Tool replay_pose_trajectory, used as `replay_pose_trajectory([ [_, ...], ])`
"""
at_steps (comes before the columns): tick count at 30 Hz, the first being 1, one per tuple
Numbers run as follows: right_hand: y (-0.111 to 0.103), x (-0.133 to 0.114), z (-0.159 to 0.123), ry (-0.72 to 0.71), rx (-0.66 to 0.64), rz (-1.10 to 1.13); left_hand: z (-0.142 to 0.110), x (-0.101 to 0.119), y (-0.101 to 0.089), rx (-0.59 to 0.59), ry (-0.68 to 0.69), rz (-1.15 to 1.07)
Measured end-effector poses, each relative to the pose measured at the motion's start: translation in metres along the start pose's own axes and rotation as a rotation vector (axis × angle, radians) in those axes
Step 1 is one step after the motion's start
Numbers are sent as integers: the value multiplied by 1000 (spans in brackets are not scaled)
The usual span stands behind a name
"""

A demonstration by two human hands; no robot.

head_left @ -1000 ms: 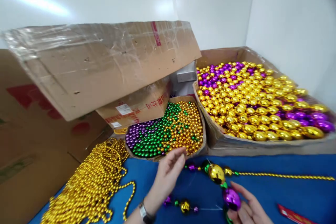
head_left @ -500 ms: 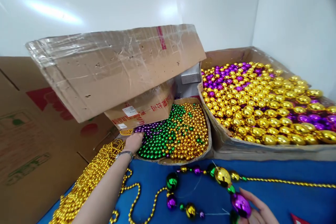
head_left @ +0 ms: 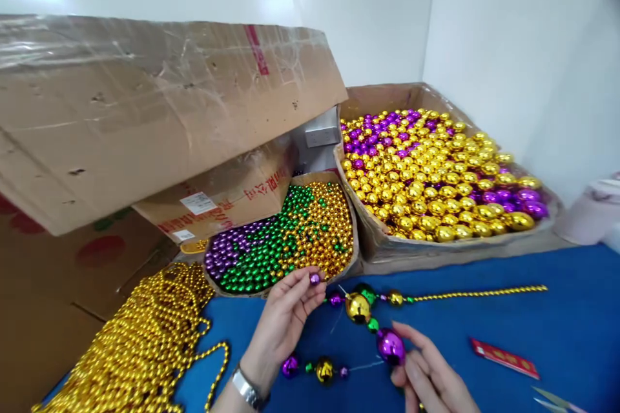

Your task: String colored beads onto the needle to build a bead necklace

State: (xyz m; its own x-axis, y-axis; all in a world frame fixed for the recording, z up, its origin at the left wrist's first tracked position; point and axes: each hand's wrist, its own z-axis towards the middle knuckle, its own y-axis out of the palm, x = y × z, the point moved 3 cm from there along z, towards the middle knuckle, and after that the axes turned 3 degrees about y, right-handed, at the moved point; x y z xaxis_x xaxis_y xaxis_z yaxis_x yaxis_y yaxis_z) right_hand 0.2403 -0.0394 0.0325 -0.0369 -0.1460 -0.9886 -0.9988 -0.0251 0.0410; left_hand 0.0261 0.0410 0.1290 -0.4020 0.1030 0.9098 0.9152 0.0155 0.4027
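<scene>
My left hand [head_left: 285, 313] pinches a small purple bead [head_left: 314, 279] between fingertips, just in front of the small box of mixed beads [head_left: 285, 239] in purple, green and gold. My right hand [head_left: 429, 374] grips a large purple bead [head_left: 390, 346] on a part-strung necklace. That strand runs over a large gold bead [head_left: 358, 307] and a green one [head_left: 367, 293] to a thin gold bead chain [head_left: 479, 293] on the blue tabletop [head_left: 557, 316]. More strung beads [head_left: 317, 369] lie between my hands.
A big box of large gold and purple beads [head_left: 431, 174] stands at the back right. A heap of gold bead strands [head_left: 140, 348] lies at the left. Cardboard flaps [head_left: 159, 103] overhang the back. A red packet [head_left: 506, 357] and scissor tips [head_left: 557, 399] lie at right.
My left hand came back from the purple side of the small box, now pinching a small purple bead beside the strand. The view shifted right and down.
</scene>
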Motion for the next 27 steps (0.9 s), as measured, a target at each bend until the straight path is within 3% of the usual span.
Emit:
replay_pose_trajectory([
  [6,-3,-2,-1,-25,-46,-75,-5,-17,12,9,-30,-78],
  [14,-2,1,1,-75,-58,-145,-10,-18,17,5,20,-28],
  [20,-10,1,4,-102,-128,-301,-11,-16,20,1,131,181],
  [27,-28,-2,12,-190,-78,-477,-13,-19,40,-60,169,365],
])
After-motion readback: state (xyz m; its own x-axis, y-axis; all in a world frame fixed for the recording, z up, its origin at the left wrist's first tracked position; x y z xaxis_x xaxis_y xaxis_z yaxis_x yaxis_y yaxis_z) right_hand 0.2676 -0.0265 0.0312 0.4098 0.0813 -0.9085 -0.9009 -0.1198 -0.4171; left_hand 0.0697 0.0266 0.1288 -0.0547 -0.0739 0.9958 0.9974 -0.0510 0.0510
